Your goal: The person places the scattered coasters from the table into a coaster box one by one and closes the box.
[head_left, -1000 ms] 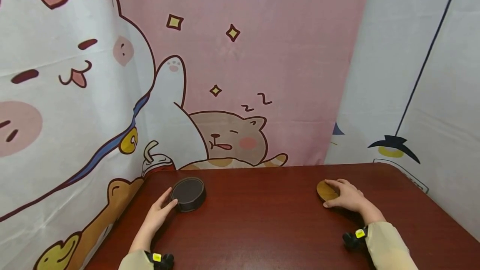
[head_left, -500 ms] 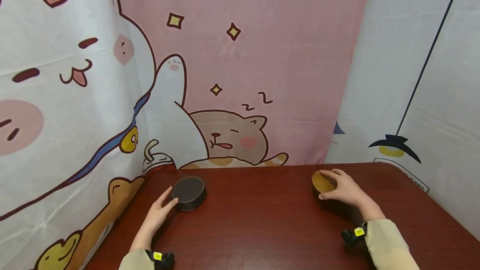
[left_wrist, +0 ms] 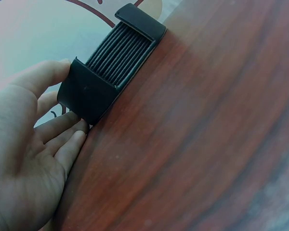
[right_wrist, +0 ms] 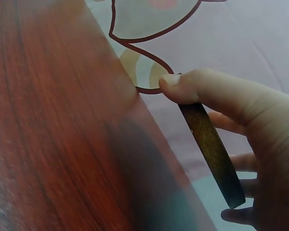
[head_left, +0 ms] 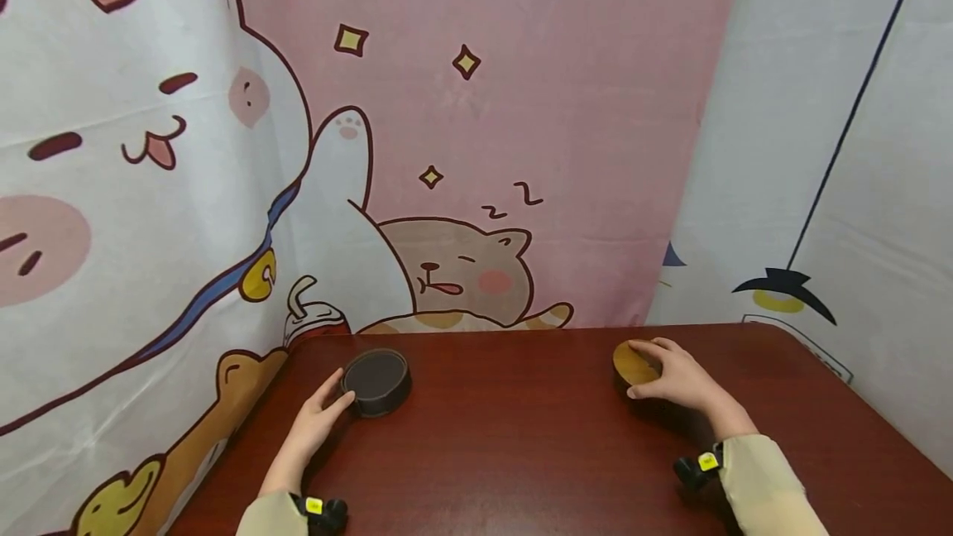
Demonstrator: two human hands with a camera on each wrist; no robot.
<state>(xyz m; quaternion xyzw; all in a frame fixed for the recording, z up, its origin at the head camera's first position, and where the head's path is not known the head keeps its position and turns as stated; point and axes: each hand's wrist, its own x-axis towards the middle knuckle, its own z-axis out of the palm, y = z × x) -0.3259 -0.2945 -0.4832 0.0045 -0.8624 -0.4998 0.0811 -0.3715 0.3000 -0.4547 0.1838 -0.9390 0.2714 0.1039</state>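
Observation:
In the head view, a black round coaster holder [head_left: 377,381] stands on the left of the table. My left hand [head_left: 310,428] holds its near left side, thumb and fingers spread around the rim. The left wrist view shows a gap in the wall of the holder [left_wrist: 84,94], with several thin black layers stacked inside. On the right, my right hand [head_left: 681,379] grips a round wooden coaster [head_left: 633,364] by its edge. In the right wrist view the coaster [right_wrist: 209,149] appears edge-on between thumb and fingers, apart from the tabletop, a shadow beneath.
The reddish-brown wooden table [head_left: 506,437] spans the space between both hands. Behind it hangs a pink and white cloth [head_left: 596,147] printed with cartoon animals. A small black camera sits on each wrist, the right camera [head_left: 696,471] and the left camera [head_left: 325,514].
My right hand has carried the wooden coaster left and slightly up in the head view. The left hand and the coaster holder have stayed in place.

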